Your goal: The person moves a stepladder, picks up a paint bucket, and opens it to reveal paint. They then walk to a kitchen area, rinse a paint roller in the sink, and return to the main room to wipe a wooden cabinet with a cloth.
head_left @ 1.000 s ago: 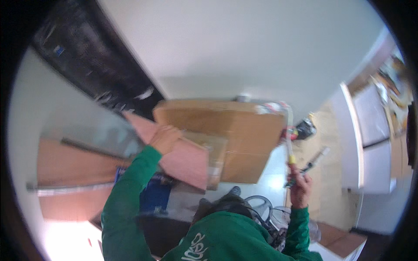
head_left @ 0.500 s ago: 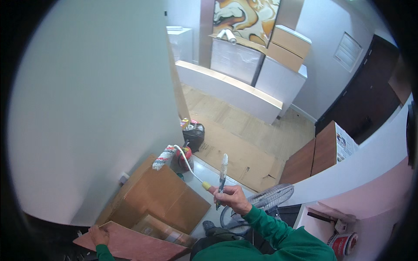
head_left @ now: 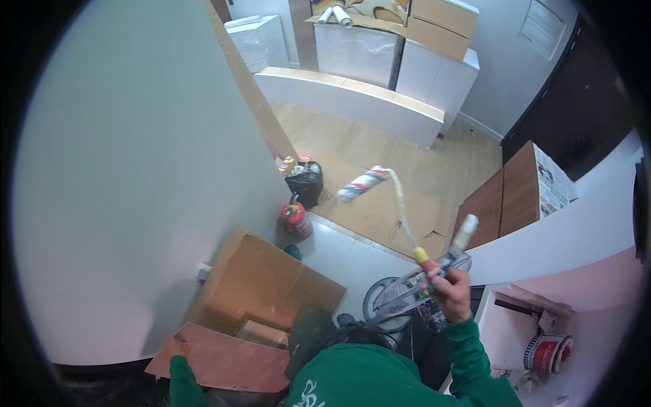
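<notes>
The right hand (head_left: 453, 296) is holding a paint roller (head_left: 366, 183) and brush (head_left: 465, 233) aloft, grip clamped round both (the roller is probably feeling light, stiff-wired, soft-sleeved; its handle (head_left: 422, 256) safest); the left hand (head_left: 177, 348) is touching a pink board (head_left: 234, 358), grip unclear

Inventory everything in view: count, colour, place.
Striped fuzzy paint roller: one, white-red-grey, centre
Slender brush: one, pale-tipped, blurred, right of roller
Flat rectangular board: one, reddish-pink, lower left
Cardboard box: one, brown, behind board
Metal fire extinguisher: one, red, beyond box
Plastic bag: one, black, beyond extinguisher
Wire-grilled fan: one, grey, below brush
Round bucket: one, red-and-white, lower right
Flat cardboard sheet: one, brown, beyond fan
Long low panel: one, white, upper centre
Boxy cabinets: at least three, white, top
Rolls: two, white, top
Wooden cabinet: one, brown, right
Tall door: one, dark, upper right
Left hand: one, green-sleeved, at board
Right hand: one, green-sleeved, gripping roller, brush
</notes>
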Action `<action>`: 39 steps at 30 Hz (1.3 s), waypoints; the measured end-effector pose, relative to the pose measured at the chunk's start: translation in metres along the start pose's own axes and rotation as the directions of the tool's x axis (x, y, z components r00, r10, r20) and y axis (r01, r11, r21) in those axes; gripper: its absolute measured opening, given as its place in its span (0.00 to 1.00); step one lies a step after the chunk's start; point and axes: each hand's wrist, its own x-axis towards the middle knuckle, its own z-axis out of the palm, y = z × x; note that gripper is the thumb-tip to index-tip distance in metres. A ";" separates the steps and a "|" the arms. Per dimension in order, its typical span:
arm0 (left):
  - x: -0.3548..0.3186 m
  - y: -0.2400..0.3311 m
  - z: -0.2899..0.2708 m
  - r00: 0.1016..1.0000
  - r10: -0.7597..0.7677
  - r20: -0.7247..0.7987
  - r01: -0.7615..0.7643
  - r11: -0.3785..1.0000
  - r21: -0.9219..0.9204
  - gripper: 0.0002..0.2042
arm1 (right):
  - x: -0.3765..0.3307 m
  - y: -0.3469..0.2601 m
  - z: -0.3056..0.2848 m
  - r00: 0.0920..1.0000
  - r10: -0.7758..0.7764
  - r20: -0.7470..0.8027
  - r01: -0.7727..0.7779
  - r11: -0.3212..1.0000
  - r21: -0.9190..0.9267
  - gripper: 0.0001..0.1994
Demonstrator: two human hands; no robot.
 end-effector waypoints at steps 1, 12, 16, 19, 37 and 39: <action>0.007 -0.002 0.002 0.998 -0.003 0.056 0.003 1.000 -0.002 0.14 | -0.007 -0.004 -0.004 0.998 -0.060 -0.002 0.060 0.998 0.017 0.15; 0.054 0.045 -0.024 0.880 -0.202 0.430 0.169 0.979 0.116 0.22 | -0.072 0.019 -0.026 0.923 -0.311 -0.229 0.344 0.931 0.124 0.14; 0.085 0.088 -0.038 0.871 -0.278 0.405 0.186 0.950 0.250 0.25 | -0.084 0.029 -0.017 0.874 -0.368 -0.317 0.417 0.903 0.102 0.14; 0.108 0.105 -0.045 0.761 -0.342 0.552 0.165 0.924 0.345 0.25 | -0.071 0.026 -0.009 0.838 -0.306 -0.451 0.366 0.929 0.051 0.15; 0.246 0.321 -0.075 0.579 0.184 0.794 -0.129 0.983 -0.134 0.27 | 0.412 -0.043 0.127 0.983 -0.020 -0.184 0.002 0.995 -0.095 0.10; 0.252 0.347 -0.059 0.573 0.214 0.791 -0.115 0.977 -0.181 0.28 | 0.447 -0.045 0.136 0.990 -0.005 -0.142 -0.012 0.993 -0.121 0.11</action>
